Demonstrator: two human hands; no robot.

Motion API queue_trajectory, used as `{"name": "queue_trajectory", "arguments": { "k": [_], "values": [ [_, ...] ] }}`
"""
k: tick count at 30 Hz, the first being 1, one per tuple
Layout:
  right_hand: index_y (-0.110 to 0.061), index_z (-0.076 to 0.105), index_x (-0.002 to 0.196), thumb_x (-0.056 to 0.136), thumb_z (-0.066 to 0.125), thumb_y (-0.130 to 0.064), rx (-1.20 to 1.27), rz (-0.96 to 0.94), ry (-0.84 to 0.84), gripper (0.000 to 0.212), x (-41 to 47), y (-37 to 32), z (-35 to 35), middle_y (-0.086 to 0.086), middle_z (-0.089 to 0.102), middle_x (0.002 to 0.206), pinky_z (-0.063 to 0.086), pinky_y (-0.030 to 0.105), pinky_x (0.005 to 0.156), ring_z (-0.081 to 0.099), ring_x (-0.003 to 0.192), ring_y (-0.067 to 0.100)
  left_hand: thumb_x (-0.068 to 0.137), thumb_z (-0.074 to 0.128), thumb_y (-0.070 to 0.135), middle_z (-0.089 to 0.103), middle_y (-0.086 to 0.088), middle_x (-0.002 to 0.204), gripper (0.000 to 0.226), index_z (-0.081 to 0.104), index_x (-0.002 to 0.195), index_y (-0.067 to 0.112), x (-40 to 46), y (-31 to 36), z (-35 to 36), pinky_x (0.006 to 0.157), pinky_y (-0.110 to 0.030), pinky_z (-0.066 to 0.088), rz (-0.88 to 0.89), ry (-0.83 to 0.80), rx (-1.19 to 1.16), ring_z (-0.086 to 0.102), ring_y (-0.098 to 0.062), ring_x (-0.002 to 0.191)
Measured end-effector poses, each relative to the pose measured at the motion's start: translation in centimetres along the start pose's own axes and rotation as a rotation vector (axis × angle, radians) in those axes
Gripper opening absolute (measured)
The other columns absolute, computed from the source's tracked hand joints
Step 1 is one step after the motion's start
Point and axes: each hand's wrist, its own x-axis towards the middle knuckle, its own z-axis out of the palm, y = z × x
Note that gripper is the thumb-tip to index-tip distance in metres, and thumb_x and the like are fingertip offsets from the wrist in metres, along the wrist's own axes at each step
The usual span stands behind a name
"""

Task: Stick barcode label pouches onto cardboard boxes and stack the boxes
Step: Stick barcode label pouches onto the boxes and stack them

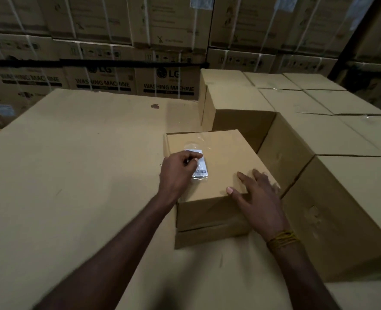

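Observation:
A small brown cardboard box [225, 157] sits on a big flat carton top, in the middle of the view. On its lid lies a clear pouch with a white barcode label [202, 170]. My left hand [178, 173] rests over the pouch's left side, its curled fingers and thumb pinching the pouch near the top edge. My right hand [255, 195] lies flat on the lid's near right corner, fingers spread and straight, holding the box down.
The big carton top [73, 175] spreads to the left and front. A block of several similar boxes [319, 135] stands right and behind, higher than my box. Strapped washing-machine cartons [109, 83] form a wall at the back.

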Motion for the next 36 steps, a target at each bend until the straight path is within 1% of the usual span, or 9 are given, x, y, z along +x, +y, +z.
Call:
{"name": "queue_trajectory", "arguments": {
  "k": [9,12,17,25,27,28,30,33,36],
  "values": [
    [-0.029,0.042,0.148,0.095,0.048,-0.059,0.012,0.001,0.045,0.061,9.7,8.2,-2.6,0.008,0.022,0.163,-0.003,0.048,0.122,0.007,0.152,0.026,0.095,0.065,0.016,0.072,0.003,0.102,0.020,0.078,0.108,0.021,8.9,1.7,10.8,0.078,-0.039,0.060,0.008,-0.028,-0.010,0.068,-0.011,0.094],
    [-0.028,0.043,0.147,0.095,0.048,-0.059,0.012,-0.007,0.060,0.061,12.4,10.0,-3.0,0.009,0.022,0.162,-0.003,0.047,0.121,0.008,0.152,0.026,0.096,0.063,0.015,0.072,0.000,0.106,0.020,0.077,0.111,0.019,11.3,2.0,13.2,0.076,-0.034,0.059,-0.014,-0.042,-0.036,0.067,-0.013,0.096],
    [-0.028,0.042,0.148,0.095,0.046,-0.061,0.018,0.013,0.073,0.062,15.2,11.8,-3.6,0.009,0.021,0.162,-0.005,0.046,0.121,0.007,0.152,0.026,0.097,0.062,0.012,0.072,-0.004,0.104,0.023,0.076,0.115,0.014,14.2,2.6,15.9,0.056,-0.016,0.046,-0.013,-0.090,-0.075,0.063,-0.010,0.083],
    [-0.027,0.039,0.149,0.095,0.043,-0.063,0.021,0.089,0.087,0.066,15.8,12.4,-3.8,0.007,0.019,0.163,-0.004,0.048,0.121,0.003,0.152,0.028,0.096,0.060,0.006,0.068,0.002,0.087,0.025,0.073,0.117,0.009,15.1,4.2,17.0,0.050,-0.015,0.042,-0.025,-0.192,-0.119,0.059,0.001,0.064],
    [-0.024,0.042,0.148,0.095,0.046,-0.060,0.071,0.084,0.086,0.064,15.6,12.2,-3.8,0.009,0.022,0.162,-0.002,0.048,0.121,0.006,0.152,0.029,0.096,0.061,0.006,0.070,-0.002,0.093,0.025,0.072,0.118,0.008,14.1,4.8,16.6,0.052,-0.015,0.044,-0.035,-0.188,-0.139,0.061,-0.004,0.072],
    [-0.022,0.045,0.146,0.096,0.050,-0.056,0.154,0.076,0.092,0.061,15.2,12.0,-3.9,0.010,0.027,0.160,0.001,0.048,0.121,0.010,0.151,0.029,0.097,0.061,0.008,0.071,-0.004,0.100,0.025,0.072,0.119,0.009,13.3,5.3,16.4,0.054,-0.016,0.046,-0.038,-0.187,-0.150,0.063,-0.007,0.078],
    [-0.017,0.054,0.140,0.094,0.059,-0.046,0.406,0.037,0.143,0.054,13.7,11.3,-4.0,0.011,0.044,0.150,0.021,0.043,0.121,0.032,0.144,0.026,0.098,0.061,0.011,0.070,-0.002,0.109,0.024,0.072,0.119,0.012,10.9,5.9,16.2,0.057,-0.017,0.049,-0.032,-0.180,-0.162,0.066,-0.008,0.086],
    [-0.016,0.063,0.129,0.091,0.067,-0.037,0.640,0.011,0.206,0.044,10.0,10.1,-4.0,0.004,0.065,0.125,0.047,0.029,0.101,0.060,0.115,0.014,0.096,0.063,0.011,0.072,0.004,0.112,0.023,0.073,0.117,0.016,6.2,6.4,15.8,0.067,-0.019,0.054,0.036,-0.154,-0.174,0.069,-0.006,0.095],
    [-0.017,0.068,0.118,0.091,0.069,-0.033,0.857,0.113,0.153,0.031,5.4,9.3,-3.4,0.000,0.072,0.102,0.056,0.030,0.086,0.068,0.093,0.009,0.092,0.064,0.004,0.075,0.006,0.104,0.024,0.076,0.107,0.018,0.5,6.0,15.5,0.074,-0.017,0.053,0.079,-0.150,-0.195,0.069,-0.004,0.090]
  ]
}}
